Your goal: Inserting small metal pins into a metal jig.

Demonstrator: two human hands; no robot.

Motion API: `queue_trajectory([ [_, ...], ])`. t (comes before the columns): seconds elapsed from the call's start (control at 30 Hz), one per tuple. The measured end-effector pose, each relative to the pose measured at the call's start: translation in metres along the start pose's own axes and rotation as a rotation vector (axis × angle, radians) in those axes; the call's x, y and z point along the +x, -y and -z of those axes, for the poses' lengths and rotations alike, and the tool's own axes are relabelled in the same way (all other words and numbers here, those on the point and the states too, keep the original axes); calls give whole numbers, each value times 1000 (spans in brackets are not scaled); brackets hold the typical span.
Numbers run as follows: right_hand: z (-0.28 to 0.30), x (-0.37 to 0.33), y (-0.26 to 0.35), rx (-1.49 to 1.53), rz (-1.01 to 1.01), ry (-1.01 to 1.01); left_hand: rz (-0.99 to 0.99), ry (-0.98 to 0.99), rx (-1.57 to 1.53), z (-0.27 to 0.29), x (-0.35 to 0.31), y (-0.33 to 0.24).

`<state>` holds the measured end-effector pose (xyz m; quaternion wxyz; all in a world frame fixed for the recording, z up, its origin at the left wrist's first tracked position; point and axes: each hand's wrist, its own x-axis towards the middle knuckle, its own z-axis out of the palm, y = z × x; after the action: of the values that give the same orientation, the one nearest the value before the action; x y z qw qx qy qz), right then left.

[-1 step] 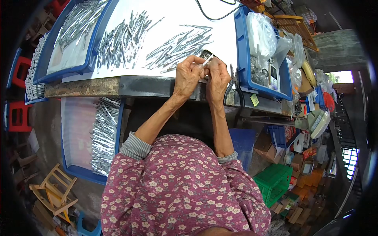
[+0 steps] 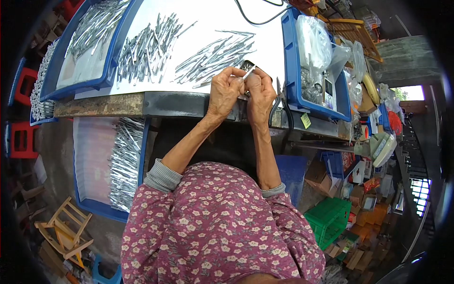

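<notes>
Above the table's front edge, my left hand (image 2: 223, 94) is closed, its thumb and forefinger pinching a slim silvery metal strip (image 2: 249, 72) that tilts up to the right. My right hand (image 2: 260, 98) meets it there, fingers closed at the strip; what lies between its fingertips is partly hidden. Just behind my hands sits a small dark tin (image 2: 247, 64) with tiny metal parts, mostly covered by the fingers. One loose pile of metal strips (image 2: 213, 57) spreads left of the tin, and a second pile (image 2: 147, 52) lies farther left. Black-handled pliers (image 2: 279, 97) rest beside my right hand.
At the left, a blue tray (image 2: 111, 71) holds more strips. Below the tabletop is another blue tray (image 2: 78, 189) with a stack of them. A blue bin (image 2: 293, 61) with plastic bags stands right of the pliers. A green crate (image 2: 326, 220) sits on the floor.
My right fingers have shifted very slightly around the strip. Everything else looks the same.
</notes>
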<state>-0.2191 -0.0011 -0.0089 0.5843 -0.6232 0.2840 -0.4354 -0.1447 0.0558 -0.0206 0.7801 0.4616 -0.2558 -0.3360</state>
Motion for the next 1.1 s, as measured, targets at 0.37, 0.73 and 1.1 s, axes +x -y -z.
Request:
queue_trajectory([
  [0.37,16,9,-7,261,-116,131,122,117,-198,2,-1,-13],
  [0.73,3,2,-8,-28,150,-21,102,79,-194,-1,-5,-1],
  [1.1,-5,7,-15,-297,310,-192,46,17,-45,-11,-3,0],
])
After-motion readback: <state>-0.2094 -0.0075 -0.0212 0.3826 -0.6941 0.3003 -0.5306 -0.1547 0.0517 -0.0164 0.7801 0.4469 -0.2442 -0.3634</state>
